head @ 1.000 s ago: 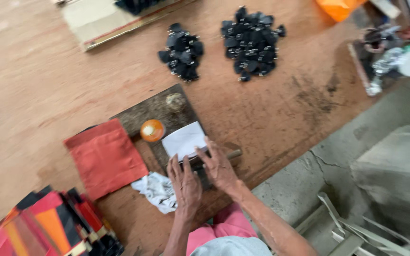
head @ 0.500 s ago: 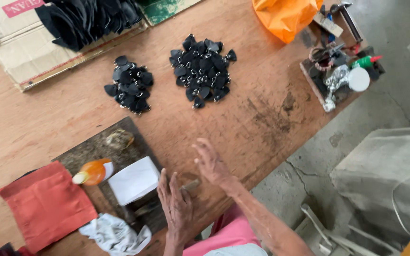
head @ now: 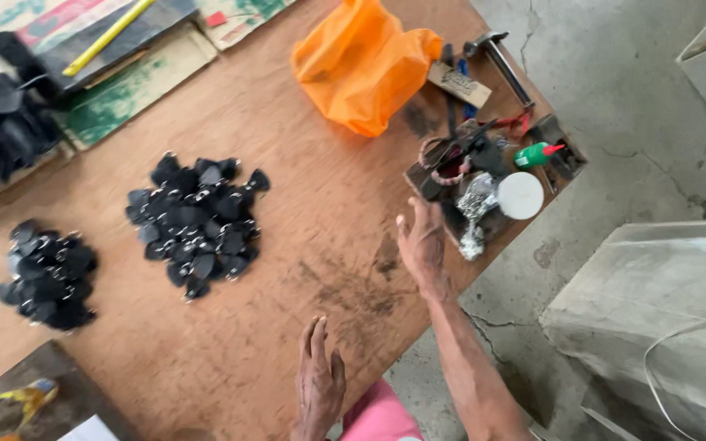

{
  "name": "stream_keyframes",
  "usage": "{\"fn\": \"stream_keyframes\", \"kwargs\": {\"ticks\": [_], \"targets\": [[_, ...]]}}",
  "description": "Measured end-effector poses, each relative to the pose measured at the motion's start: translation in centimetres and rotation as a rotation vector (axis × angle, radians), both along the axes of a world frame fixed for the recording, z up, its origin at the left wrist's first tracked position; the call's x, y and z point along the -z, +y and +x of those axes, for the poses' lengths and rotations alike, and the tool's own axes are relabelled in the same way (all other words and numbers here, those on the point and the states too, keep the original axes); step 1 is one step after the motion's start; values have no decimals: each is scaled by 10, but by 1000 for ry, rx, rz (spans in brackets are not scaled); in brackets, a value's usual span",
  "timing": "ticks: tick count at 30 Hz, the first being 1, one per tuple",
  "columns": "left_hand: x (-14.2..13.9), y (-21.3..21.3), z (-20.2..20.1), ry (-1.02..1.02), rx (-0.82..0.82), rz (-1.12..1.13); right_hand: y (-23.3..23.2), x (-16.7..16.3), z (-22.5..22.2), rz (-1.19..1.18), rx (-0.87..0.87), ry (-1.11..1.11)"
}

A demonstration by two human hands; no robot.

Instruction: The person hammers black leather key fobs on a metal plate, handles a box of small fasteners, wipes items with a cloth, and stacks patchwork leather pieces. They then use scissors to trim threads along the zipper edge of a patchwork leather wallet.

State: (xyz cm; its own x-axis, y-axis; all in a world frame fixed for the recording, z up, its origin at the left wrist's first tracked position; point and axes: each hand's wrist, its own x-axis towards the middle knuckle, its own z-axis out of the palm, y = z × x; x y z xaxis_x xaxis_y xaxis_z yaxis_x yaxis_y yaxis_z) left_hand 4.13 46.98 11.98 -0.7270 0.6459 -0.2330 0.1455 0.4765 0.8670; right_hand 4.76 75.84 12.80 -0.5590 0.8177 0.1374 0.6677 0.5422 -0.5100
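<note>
Plywood-brown table (head: 288, 163) fills your view. Just beyond your right hand (head: 422, 241), touching nearly at the fingertips, sits a small tray of tools (head: 484, 175); its long axis runs away from you, up and to the right. Farther beyond lies an orange plastic bag (head: 361, 65). Left of that hand, well apart, is a pile of small black pieces (head: 198, 224). Your left hand (head: 320, 380) rests nearer you, farther from the tray. Both hands are released, fingers spread, grasping nothing.

Small workshop, scuffed wooden worktable (head: 288, 163), hammer (head: 500, 59), tool tray (head: 484, 175), cracked concrete floor (head: 614, 106)
</note>
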Motion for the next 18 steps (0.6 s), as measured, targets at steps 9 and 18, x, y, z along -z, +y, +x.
{"fn": "stream_keyframes", "kwargs": {"ticks": [9,18], "targets": [[9,53,-9,-5,-35,-73,106,16,-23,104,120,-345],[13,59,-15,-121,-112,-122,115,35,-10,205,-5,-190]]}}
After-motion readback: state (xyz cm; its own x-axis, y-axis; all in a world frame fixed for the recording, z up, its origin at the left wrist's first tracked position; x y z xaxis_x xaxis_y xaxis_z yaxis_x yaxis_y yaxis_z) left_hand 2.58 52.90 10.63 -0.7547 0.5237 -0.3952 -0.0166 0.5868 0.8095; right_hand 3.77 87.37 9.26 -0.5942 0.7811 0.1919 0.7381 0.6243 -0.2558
